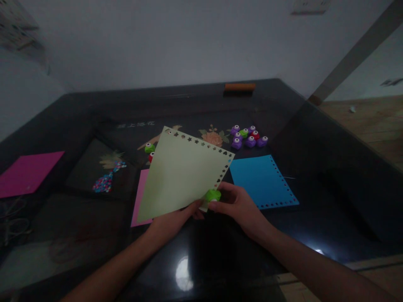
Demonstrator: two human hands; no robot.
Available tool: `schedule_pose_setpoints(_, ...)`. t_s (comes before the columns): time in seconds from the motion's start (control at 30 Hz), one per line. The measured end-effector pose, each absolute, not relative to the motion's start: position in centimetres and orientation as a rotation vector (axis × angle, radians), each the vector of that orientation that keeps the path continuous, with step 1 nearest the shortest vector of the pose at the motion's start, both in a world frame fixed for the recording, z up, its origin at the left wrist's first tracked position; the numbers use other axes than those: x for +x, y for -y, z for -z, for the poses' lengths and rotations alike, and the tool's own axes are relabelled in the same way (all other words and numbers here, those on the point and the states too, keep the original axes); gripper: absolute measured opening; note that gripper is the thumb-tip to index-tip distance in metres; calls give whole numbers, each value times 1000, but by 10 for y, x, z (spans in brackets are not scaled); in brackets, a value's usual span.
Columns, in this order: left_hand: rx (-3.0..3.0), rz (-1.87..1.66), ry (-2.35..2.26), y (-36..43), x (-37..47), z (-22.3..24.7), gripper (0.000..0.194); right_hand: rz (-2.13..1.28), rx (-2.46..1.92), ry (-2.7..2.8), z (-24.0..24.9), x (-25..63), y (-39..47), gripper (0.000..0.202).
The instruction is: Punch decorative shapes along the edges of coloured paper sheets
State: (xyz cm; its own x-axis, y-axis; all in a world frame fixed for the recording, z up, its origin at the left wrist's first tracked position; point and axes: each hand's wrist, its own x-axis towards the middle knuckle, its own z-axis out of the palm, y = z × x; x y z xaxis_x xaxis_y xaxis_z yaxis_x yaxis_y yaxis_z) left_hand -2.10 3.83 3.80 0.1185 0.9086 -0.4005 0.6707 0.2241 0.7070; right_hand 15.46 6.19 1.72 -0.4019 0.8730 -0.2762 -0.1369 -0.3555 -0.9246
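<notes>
A pale green sheet is held tilted above the dark table, with small shapes punched along its upper and right edges. My left hand grips the sheet by its lower edge, thumb on top. My right hand is closed round a green craft punch, which sits on the sheet's lower right edge near the corner. Under the sheet's left side a pink sheet shows in part. A blue sheet with punched holes along its right and lower edges lies right of my hands.
Several purple, green and red punches stand beyond the blue sheet. A green punch and a partly hidden red one are left of the pale sheet. Paper bits, a magenta sheet and scissors lie left; an orange roll lies at the back.
</notes>
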Motion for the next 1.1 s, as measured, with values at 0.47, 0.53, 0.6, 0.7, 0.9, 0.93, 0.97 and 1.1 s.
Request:
schedule_pose_setpoints(0.47, 1454, -335, -1525, -38, -23, -32, 44, -1787, -1119, 1253, -17, 155, -62, 28)
schedule_pose_setpoints(0.53, 1459, -330, -1520, -38, -24, -31, 44, -1794, -1115, 1247, -17, 155, -62, 28)
schedule_pose_setpoints(0.6, 1462, -325, -1519, -38, -24, -30, 45, -1801, -1118, 1239, -18, 155, -62, 27)
schedule_pose_setpoints(0.7, 1482, -332, -1508, -38, -24, -30, 44, -1805, -1126, 1233, -18, 155, -61, 27)
schedule_pose_setpoints(0.9, 1483, -325, -1509, -39, -23, -31, 45, -1796, -1146, 1257, -18, 155, -63, 27)
schedule_pose_setpoints(0.93, 1477, -327, -1508, -39, -22, -32, 45, -1796, -1151, 1258, -18, 155, -63, 27)
schedule_pose_setpoints(0.97, 1470, -331, -1505, -39, -22, -32, 44, -1796, -1152, 1258, -18, 155, -63, 27)
schedule_pose_setpoints(1.1, 1454, -348, -1503, -38, -22, -34, 43, -1799, -1143, 1270, -19, 155, -63, 28)
